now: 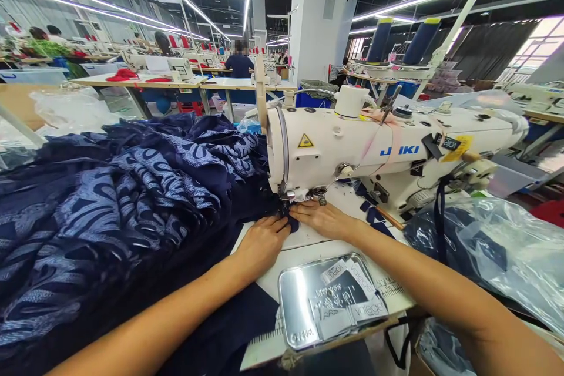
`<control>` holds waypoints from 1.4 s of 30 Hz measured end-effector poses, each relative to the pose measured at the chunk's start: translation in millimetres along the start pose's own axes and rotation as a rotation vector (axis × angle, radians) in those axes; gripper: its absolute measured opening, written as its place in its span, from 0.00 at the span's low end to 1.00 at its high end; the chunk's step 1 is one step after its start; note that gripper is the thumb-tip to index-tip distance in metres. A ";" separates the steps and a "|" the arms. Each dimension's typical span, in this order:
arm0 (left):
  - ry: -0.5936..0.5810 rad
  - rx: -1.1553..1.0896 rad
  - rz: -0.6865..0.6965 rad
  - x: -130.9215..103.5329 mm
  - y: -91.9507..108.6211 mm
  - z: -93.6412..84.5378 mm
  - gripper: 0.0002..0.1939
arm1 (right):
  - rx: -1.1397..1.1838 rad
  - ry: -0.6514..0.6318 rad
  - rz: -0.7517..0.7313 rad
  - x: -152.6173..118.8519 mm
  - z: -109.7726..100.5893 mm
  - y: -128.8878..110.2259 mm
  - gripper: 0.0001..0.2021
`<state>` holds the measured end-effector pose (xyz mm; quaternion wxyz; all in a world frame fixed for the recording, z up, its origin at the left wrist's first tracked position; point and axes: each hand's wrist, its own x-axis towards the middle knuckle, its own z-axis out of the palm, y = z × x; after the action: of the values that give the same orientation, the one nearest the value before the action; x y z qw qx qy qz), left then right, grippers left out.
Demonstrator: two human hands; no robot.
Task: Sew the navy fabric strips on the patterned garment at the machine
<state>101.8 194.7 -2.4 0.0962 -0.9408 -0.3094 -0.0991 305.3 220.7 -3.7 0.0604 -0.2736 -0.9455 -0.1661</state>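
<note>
Under the needle area of the white sewing machine (326,135) lies a small edge of dark navy fabric (291,224). My left hand (263,247) rests on this cloth just in front of the presser foot (285,207), its fingers laid out flat. From the other side my right hand (324,220) reaches in, fingers stretched toward the foot and touching the fabric's right edge. Both hands press from above, and the fingertips are partly hidden. A large heap of navy garments with pale blue lace pattern (145,188) spreads left of the machine and joins the dark cloth.
A metal tray (291,288) holding several printed labels (352,299) sits at the table's front edge. Dark fabric scraps (374,214) lie under the machine arm. Clear plastic bags (506,247) bulge at right. Thread cones (414,41) stand behind; co-workers sit farther back.
</note>
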 end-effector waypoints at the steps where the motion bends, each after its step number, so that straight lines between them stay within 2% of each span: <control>1: 0.003 0.006 -0.004 0.3 0.3 0.6 0.15 | 0.000 0.011 -0.009 0.1 -0.6 0.3 0.18; 9: -0.048 0.004 -0.047 3.4 1.0 2.5 0.18 | -0.007 0.034 -0.010 -0.2 0.6 2.8 0.18; 21: -0.048 0.077 -0.015 11.3 2.5 1.3 0.18 | -0.033 0.003 0.078 2.4 1.8 2.1 0.20; 27: 0.003 0.083 -0.011 11.4 0.6 1.9 0.16 | -0.025 0.033 0.111 2.3 4.2 2.6 0.21; 32: 0.094 0.003 -0.048 6.6 2.4 2.4 0.15 | 0.027 0.100 0.153 2.0 5.1 2.2 0.19; 35: 0.108 -0.069 -0.029 0.6 -4.6 2.5 0.18 | 0.079 0.127 0.191 2.1 3.7 0.7 0.17; 38: 0.089 -0.133 -0.017 -2.0 -22.1 -0.2 0.20 | 0.128 0.150 0.198 2.2 2.4 -4.0 0.13; 42: 0.088 -0.191 -0.087 3.4 -38.3 -9.2 0.18 | 0.175 0.205 0.183 4.3 3.9 -14.2 0.11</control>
<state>80.3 224.6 11.8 0.0151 -0.9262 -0.3346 -0.1733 294.0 212.9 -10.5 0.1951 -0.3337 -0.9164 -0.1041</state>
